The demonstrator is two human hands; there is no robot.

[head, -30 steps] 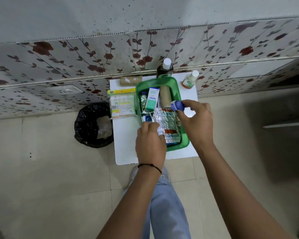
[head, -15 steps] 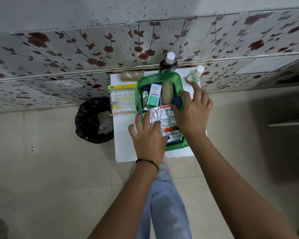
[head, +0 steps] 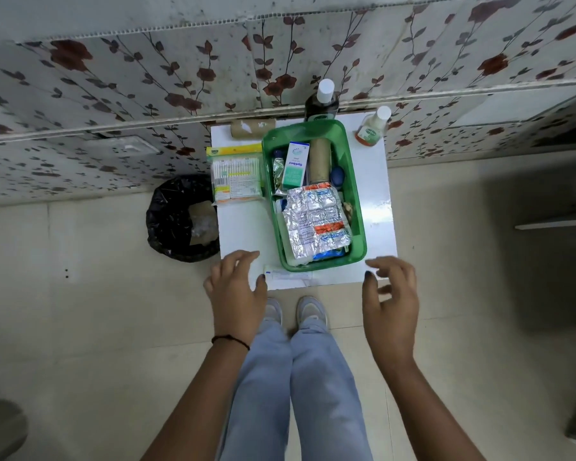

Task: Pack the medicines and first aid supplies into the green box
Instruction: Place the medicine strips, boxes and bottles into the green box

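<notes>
The green box [head: 355, 207] stands on a small white table [head: 243, 224]. Inside it lie silver blister packs [head: 315, 221], a teal and white carton [head: 295, 166], a brown roll [head: 320, 159] and a blue-capped container [head: 337, 176]. A white tube [head: 288, 275] lies on the table just in front of the box. My left hand [head: 235, 291] hovers at the table's near left edge, fingers apart, empty, its thumb beside the tube. My right hand [head: 391, 291] is at the near right corner, fingers apart and empty.
A pack of cotton swabs [head: 235, 174] lies left of the box. A cardboard roll [head: 251, 128], a dark bottle [head: 321, 103] and a small orange-liquid bottle [head: 371, 128] stand at the back by the flowered wall. A black-lined bin [head: 182, 217] sits on the floor to the left.
Both hands have pulled back out of the box to the table's near edge. The blue-capped container that my right hand held now lies in the box.
</notes>
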